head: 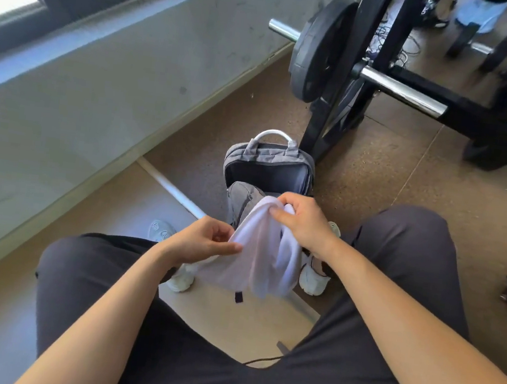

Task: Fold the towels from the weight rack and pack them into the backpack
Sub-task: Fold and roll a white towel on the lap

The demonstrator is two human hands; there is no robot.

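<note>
Here, both hands pinching white towel (263,249), left hand (205,240), right hand (302,222), above open backpack (269,165)

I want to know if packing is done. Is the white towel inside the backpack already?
No, the white towel hangs bunched between the left hand and right hand, above the open grey backpack.

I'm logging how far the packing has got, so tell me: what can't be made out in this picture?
Head view, the only one:
- Inside of the backpack: dark, lower part hidden by the towel and right hand; packed towels can't be seen.
- Towel's folds: bunched between both hands, left hand at its edge.
- Weight rack: cut off at top and blurred at right; remaining towels unclear.
</note>
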